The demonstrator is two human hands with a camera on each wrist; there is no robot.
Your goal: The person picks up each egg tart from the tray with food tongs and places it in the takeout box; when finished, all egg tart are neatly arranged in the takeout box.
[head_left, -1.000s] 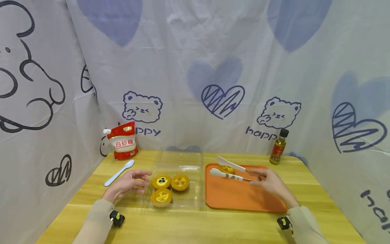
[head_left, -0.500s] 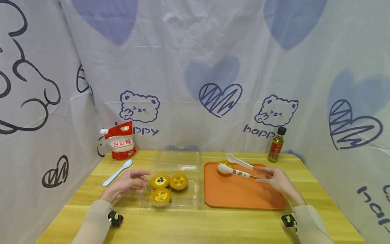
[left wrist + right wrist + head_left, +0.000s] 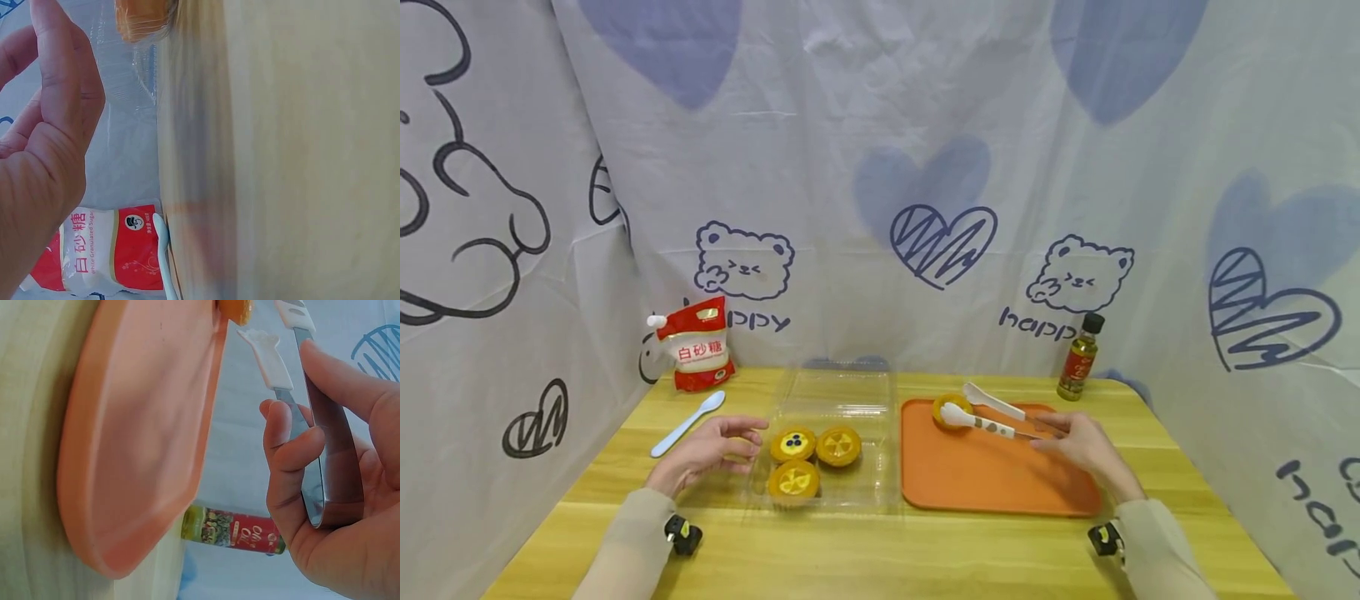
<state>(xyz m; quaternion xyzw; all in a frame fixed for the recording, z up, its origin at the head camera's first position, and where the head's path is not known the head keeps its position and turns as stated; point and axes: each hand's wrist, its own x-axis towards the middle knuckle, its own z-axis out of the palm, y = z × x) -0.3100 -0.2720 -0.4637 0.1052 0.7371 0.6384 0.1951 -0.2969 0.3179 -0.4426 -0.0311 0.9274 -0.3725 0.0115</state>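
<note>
My right hand point(image 3: 1078, 442) grips a pair of tongs point(image 3: 334, 456) with white tips and a metal spring handle. In the head view the spread tips stand over an egg tart point(image 3: 946, 400) at the back left of the orange tray point(image 3: 1000, 479). My left hand point(image 3: 711, 450) is held beside a clear plastic box point(image 3: 876, 483), fingers loosely bent and holding nothing. Inside the box lie a tart with blueberries point(image 3: 793, 444) and two tarts with wedge-shaped yellow toppings, one at the right point(image 3: 839, 447) and one in front point(image 3: 794, 482).
A light blue spoon point(image 3: 688, 423) lies on the table left of my left hand. Behind it stands a red and white sugar bag point(image 3: 702, 346). An olive oil bottle point(image 3: 1079, 358) stands behind the tray's right end. A patterned cloth point(image 3: 850, 292) hangs along the table's back.
My right hand has moved the tongs to the right and back, so their tips now straddle the tart on the tray. The left hand has stayed in place beside the box.
</note>
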